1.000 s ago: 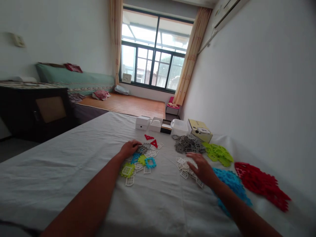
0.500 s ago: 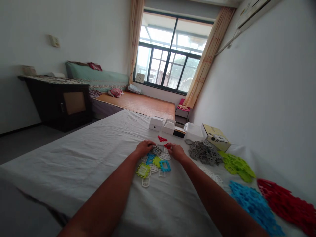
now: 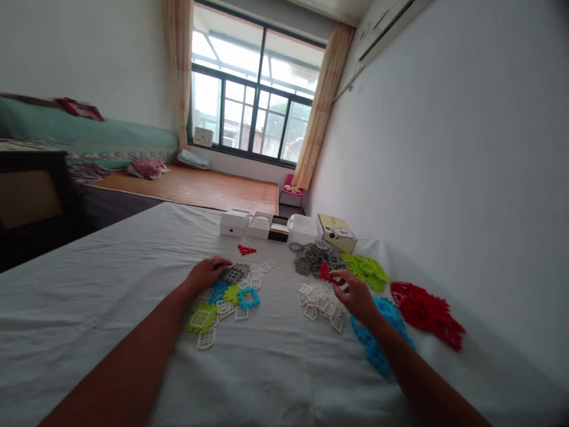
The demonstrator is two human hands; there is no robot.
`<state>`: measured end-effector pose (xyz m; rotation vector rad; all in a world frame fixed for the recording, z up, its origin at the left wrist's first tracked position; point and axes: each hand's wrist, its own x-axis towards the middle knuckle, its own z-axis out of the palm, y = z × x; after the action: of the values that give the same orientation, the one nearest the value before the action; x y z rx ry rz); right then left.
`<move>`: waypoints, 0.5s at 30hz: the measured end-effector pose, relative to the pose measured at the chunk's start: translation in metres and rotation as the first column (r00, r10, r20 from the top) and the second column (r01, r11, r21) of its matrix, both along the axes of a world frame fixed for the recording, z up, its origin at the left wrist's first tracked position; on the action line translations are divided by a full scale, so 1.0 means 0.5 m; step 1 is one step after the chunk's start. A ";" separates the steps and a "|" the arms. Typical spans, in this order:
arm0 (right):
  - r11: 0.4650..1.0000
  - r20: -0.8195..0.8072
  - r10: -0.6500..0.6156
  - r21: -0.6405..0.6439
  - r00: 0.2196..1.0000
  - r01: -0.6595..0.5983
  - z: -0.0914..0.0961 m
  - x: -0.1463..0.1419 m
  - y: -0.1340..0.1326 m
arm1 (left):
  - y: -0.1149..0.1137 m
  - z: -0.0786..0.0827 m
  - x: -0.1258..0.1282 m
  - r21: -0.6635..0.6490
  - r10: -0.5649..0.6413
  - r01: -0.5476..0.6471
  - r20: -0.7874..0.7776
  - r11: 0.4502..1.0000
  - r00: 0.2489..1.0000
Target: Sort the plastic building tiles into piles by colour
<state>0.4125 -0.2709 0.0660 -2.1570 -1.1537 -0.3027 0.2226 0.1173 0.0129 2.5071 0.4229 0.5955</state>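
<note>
My right hand (image 3: 355, 292) pinches a red plastic building piece (image 3: 326, 272) between thumb and fingers, raised beside a heap of grey pieces (image 3: 313, 259). Below it is a pile of white lattice window pieces (image 3: 320, 301). My left hand (image 3: 207, 274) is closed, its fingertips on the edge of a grey toothed building piece (image 3: 235, 273). Around that lie a green piece with a white window (image 3: 202, 318), a blue square frame (image 3: 248, 298) and several loose white windows (image 3: 262, 270). A small red triangular piece (image 3: 246, 250) rests farther back.
At the back stand a white box (image 3: 234, 223), an open white box (image 3: 260, 225), a black box (image 3: 279, 229), a clear tub (image 3: 303, 228) and a yellow box (image 3: 338, 232). Green (image 3: 367, 270), blue (image 3: 377, 338) and red (image 3: 427, 311) piles lie to the right on the cloth-covered surface (image 3: 262, 379).
My right hand has moved right, from the small cluster to the piles, carrying the red piece. My left hand stays at the grey piece. The view has turned right.
</note>
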 end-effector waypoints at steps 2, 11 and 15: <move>0.977 0.008 -0.211 0.024 0.977 0.211 -0.001 0.074 -0.109 | 0.003 0.002 0.003 -0.012 0.003 -0.003 -0.013 1.000 1.000; 0.667 0.190 -0.705 -0.146 0.683 0.730 -0.027 0.286 -0.462 | 0.011 -0.005 0.006 0.014 0.020 -0.019 -0.028 1.000 0.999; 0.729 0.279 -0.624 -0.129 0.730 0.673 -0.010 0.246 -0.382 | 0.004 -0.005 0.005 0.069 0.031 -0.030 -0.018 0.997 0.999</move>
<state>0.5357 -0.4619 0.0612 -2.7420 -0.4859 -0.7700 0.2252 0.1191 0.0105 2.5779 0.4559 0.6079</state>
